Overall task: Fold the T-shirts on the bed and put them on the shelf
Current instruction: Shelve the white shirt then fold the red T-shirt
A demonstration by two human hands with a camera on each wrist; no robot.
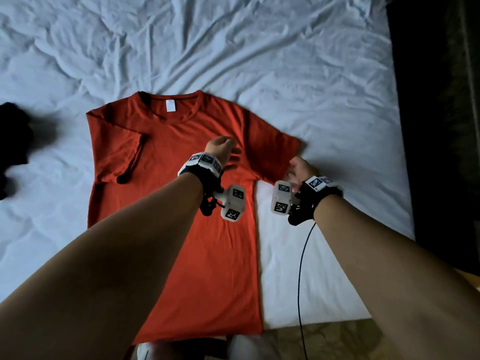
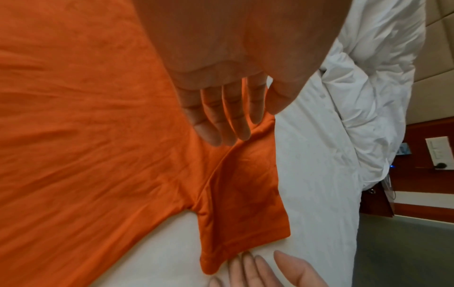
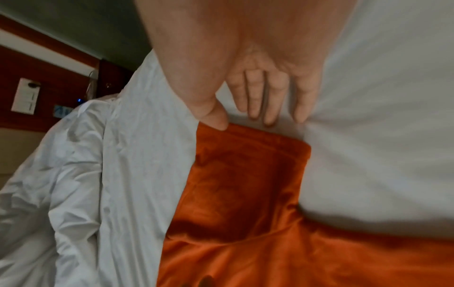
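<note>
An orange-red T-shirt (image 1: 181,165) lies flat on the white bed, collar away from me, its left sleeve folded in over the chest. My left hand (image 1: 228,154) hovers with straight fingers (image 2: 221,124) over the shirt by the right armpit seam, holding nothing. My right hand (image 1: 298,168) is at the hem of the right sleeve (image 1: 272,154), fingers (image 3: 270,104) straight on the sheet and thumb tip at the sleeve's edge (image 3: 245,136). In the left wrist view the right hand's fingertips (image 2: 255,268) show just beyond the sleeve (image 2: 240,203).
The wrinkled white sheet (image 1: 233,48) spreads all around the shirt. A dark garment (image 1: 13,149) lies at the left edge of the bed. The bed's right edge borders a dark floor (image 1: 441,126). A bunched duvet (image 2: 373,97) lies toward the headboard. A cable (image 1: 301,268) hangs from my right wrist.
</note>
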